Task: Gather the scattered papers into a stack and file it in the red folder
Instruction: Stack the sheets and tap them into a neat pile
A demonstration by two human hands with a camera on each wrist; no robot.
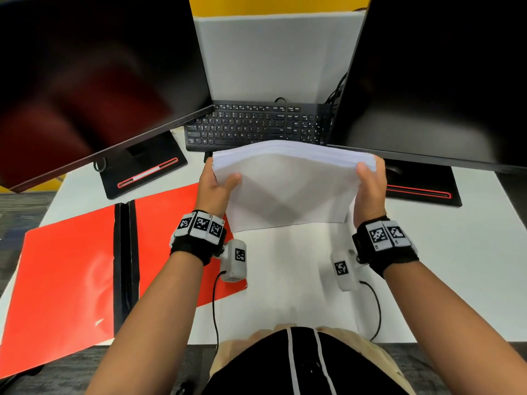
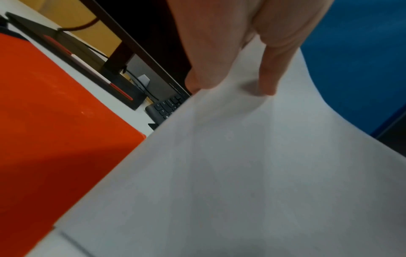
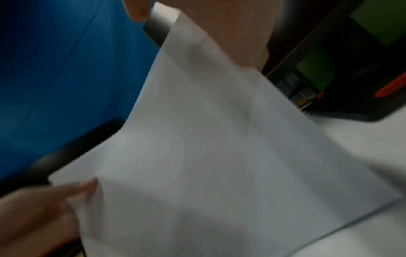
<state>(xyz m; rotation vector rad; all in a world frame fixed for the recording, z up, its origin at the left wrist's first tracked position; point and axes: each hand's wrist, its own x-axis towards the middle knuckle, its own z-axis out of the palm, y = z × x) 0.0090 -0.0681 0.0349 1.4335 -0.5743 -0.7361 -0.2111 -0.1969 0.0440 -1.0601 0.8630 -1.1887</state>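
A stack of white papers (image 1: 291,183) stands tilted on its lower edge on the white desk, its upper edge near the keyboard. My left hand (image 1: 218,185) grips the stack's left side, thumb on the front sheet. My right hand (image 1: 369,186) grips its right side the same way. The left wrist view shows the paper stack (image 2: 252,165) with the left hand (image 2: 232,57) pinching its edge. The right wrist view is blurred, with the stack (image 3: 219,147) filling it. The red folder (image 1: 68,266) lies open flat at the left, black spine in its middle, also seen as the folder (image 2: 54,113).
A black keyboard (image 1: 253,125) lies just behind the stack. Two dark monitors (image 1: 94,81) (image 1: 439,78) on black stands flank it. A white box (image 1: 276,55) stands at the back. The desk's front edge (image 1: 159,342) is close to my body.
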